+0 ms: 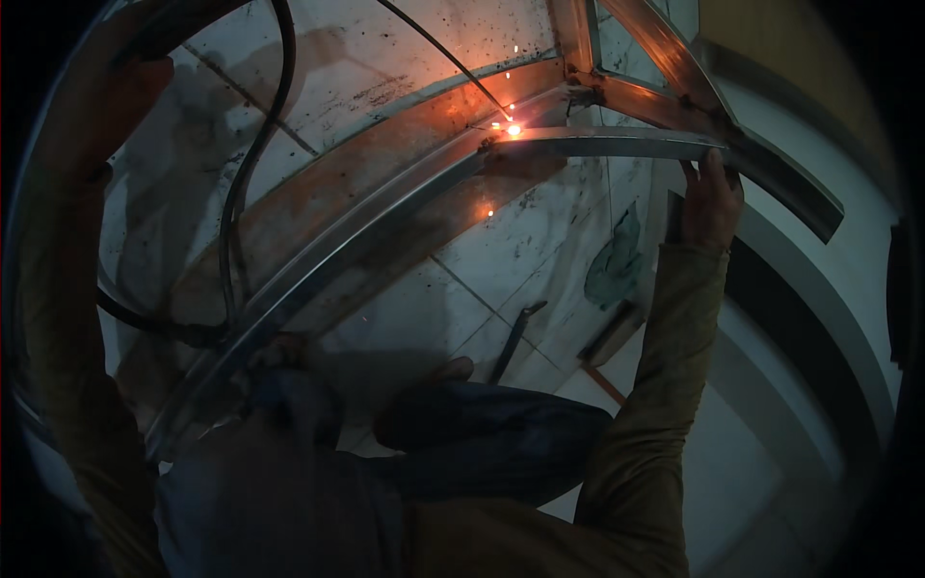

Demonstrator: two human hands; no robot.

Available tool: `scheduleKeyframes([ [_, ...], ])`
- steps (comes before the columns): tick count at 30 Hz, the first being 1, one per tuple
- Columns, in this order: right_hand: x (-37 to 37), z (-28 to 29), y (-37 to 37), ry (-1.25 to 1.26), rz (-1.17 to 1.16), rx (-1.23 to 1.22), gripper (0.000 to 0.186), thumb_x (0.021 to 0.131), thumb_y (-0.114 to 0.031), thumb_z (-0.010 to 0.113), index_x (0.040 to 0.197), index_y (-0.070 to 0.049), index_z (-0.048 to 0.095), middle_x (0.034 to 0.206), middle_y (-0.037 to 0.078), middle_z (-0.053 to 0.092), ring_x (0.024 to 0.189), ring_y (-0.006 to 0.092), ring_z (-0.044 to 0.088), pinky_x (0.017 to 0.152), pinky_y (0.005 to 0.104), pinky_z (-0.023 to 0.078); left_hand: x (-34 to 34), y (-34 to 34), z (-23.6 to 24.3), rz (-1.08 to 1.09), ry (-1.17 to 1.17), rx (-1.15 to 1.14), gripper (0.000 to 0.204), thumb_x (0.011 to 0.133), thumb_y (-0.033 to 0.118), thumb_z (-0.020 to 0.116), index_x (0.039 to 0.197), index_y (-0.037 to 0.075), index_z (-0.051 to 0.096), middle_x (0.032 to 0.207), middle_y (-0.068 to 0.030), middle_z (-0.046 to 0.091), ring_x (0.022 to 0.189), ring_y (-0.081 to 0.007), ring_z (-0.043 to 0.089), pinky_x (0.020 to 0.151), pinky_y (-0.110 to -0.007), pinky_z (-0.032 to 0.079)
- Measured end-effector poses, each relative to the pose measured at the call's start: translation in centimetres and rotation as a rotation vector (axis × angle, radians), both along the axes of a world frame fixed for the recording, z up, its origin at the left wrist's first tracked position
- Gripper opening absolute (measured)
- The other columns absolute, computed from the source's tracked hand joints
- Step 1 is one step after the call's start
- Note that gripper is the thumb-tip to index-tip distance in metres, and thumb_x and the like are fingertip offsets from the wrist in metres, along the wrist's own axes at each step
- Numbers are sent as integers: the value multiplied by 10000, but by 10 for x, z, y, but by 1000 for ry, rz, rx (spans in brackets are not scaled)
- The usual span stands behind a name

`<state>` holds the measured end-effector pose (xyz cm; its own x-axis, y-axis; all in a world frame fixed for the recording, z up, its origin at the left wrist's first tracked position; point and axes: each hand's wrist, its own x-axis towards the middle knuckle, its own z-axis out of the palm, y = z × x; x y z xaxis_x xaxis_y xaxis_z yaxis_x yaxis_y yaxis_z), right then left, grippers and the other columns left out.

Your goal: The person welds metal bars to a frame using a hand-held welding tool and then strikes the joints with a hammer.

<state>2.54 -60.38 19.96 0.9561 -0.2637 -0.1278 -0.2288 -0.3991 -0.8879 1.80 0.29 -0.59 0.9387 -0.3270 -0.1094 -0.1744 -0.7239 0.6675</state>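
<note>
A glowing arc burns at the tip of a thin welding rod [445,55], which comes down from the top edge. The tip meets a joint where a short grey metal bar [617,146] meets a long metal bar [347,236]. My right hand [714,202] grips the short bar's right end, thumb below and fingertips at its edge. At the upper left rim, my left hand [135,96] is dim beside a dark curved shape [183,27]. Its fingers cannot be made out, and whatever holds the rod is outside the view.
A black cable [231,207] hangs at the left. Angled metal bars [674,58] rise at upper right, and a channel piece [805,197] juts out there. A green cloth [614,260], a dark metal tool [515,342] and a block [609,334] lie on the tiles near my bent leg [491,438].
</note>
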Motion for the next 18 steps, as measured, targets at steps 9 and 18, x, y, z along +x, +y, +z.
scheduleKeyframes([
  [9, 1, -2, 1, 6, 7, 17, 367, 947, -169, 674, 1271, -39, 560, 1230, 68, 648, 1197, 215, 585, 1099, 495, 377, -3, -18, 19, -72, -88, 152, 536, 925, 170, 637, 1413, -7, 500, 1324, -182, 583, 1234, -276, 569, 1038, -369, 441],
  [18, 2, 1, 10, -17, -32, 18, 454, 925, -159, 713, 1323, -13, 550, 1238, 80, 632, 1175, 204, 575, 1045, 459, 429, 5, -16, 9, 58, -59, 8, 464, 872, -1, 642, 1329, 62, 591, 1168, -162, 689, 1059, -235, 683, 912, -316, 514],
])
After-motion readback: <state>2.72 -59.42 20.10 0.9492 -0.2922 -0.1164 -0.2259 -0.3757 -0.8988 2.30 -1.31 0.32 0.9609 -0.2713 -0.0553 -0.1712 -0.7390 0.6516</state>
